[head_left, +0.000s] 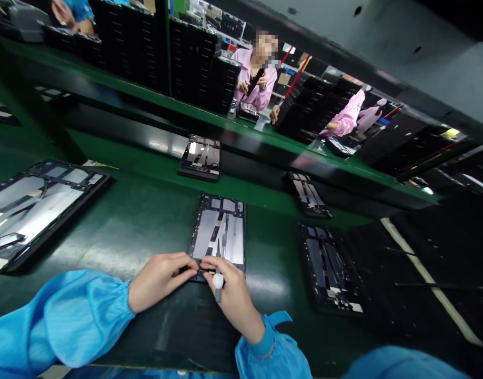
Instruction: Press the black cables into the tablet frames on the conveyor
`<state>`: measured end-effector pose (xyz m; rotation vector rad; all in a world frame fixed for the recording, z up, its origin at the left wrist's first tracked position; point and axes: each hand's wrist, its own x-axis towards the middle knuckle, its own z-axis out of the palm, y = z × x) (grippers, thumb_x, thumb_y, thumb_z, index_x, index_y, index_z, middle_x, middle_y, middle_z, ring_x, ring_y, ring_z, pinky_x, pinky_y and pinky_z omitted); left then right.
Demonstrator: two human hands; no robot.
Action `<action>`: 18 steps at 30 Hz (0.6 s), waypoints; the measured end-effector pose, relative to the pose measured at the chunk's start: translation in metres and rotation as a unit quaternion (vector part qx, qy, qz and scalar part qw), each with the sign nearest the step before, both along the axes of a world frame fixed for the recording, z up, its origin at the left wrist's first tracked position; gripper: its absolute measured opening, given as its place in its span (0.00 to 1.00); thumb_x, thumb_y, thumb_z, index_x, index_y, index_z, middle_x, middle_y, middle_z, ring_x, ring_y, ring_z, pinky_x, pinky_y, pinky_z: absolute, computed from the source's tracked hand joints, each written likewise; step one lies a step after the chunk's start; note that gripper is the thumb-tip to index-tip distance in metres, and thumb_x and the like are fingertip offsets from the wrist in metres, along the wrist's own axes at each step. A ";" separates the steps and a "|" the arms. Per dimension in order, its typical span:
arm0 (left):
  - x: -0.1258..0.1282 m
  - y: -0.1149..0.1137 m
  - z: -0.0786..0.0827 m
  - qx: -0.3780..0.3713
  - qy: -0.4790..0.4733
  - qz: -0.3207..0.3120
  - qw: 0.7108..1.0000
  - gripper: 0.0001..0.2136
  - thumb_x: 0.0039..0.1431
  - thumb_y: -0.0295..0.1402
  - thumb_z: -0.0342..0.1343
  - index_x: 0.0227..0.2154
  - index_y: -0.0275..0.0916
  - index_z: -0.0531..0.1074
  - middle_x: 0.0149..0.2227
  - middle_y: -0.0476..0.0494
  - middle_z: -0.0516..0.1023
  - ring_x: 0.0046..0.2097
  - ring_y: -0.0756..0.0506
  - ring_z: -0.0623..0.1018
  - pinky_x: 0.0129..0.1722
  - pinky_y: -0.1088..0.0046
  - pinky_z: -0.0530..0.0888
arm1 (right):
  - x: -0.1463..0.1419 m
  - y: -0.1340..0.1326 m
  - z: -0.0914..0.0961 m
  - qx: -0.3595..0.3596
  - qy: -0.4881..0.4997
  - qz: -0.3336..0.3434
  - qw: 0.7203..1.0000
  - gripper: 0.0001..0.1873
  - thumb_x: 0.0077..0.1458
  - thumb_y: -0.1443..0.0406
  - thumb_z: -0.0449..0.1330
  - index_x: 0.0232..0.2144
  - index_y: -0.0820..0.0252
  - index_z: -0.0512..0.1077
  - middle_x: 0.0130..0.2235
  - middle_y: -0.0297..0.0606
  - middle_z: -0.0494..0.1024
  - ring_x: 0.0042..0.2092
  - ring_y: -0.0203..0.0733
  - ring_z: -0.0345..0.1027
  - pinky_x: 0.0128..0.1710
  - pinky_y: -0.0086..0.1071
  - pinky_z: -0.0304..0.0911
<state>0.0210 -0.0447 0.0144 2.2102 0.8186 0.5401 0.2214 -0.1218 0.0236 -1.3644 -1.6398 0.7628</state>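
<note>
An opened tablet (233, 237) lies in front of me, with its silver inside and dark flat cables facing up. At its lower edge, the fingertips of my left hand (162, 279) are pinched together near the left corner; whatever small part is between them is hidden. Right beside them, my right hand (231, 295) is closed, its fingertips on the same lower edge. A slim grey tool (218, 295) with a white wrap, which looks like tweezers, is held in it, the pointed end towards the tablet's middle.
Other opened tablets lie left (48, 205), behind (202, 158) and right (330, 268) on the green bench (139, 210). Tall stacks of black trays (194, 63) line the far shelf. A person in pink (245, 63) works beyond. A grey beam (383, 47) crosses overhead.
</note>
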 end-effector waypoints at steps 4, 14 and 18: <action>-0.002 -0.006 -0.004 -0.065 -0.059 -0.001 0.996 0.11 0.68 0.36 0.51 0.35 0.42 0.78 0.34 0.51 0.79 0.30 0.52 0.74 0.30 0.79 0.68 | -0.004 0.003 0.000 -0.040 0.003 0.001 0.999 0.16 0.58 0.74 0.64 0.47 0.54 0.75 0.37 0.34 0.85 0.45 0.48 0.77 0.48 0.39 0.68; -0.005 -0.007 -0.005 -0.042 -0.061 0.012 0.997 0.07 0.66 0.36 0.56 0.41 0.44 0.78 0.33 0.52 0.76 0.27 0.53 0.71 0.27 0.80 0.66 | -0.010 -0.001 -0.006 -0.038 0.010 -0.041 0.998 0.17 0.56 0.74 0.63 0.46 0.54 0.73 0.36 0.31 0.83 0.44 0.47 0.76 0.48 0.37 0.64; -0.008 -0.006 -0.006 -0.010 -0.037 -0.005 0.999 0.10 0.70 0.37 0.52 0.37 0.43 0.78 0.32 0.51 0.76 0.29 0.52 0.74 0.29 0.79 0.67 | -0.008 0.000 -0.004 -0.035 0.005 -0.028 0.999 0.18 0.57 0.75 0.63 0.47 0.54 0.72 0.36 0.32 0.83 0.45 0.47 0.75 0.49 0.38 0.63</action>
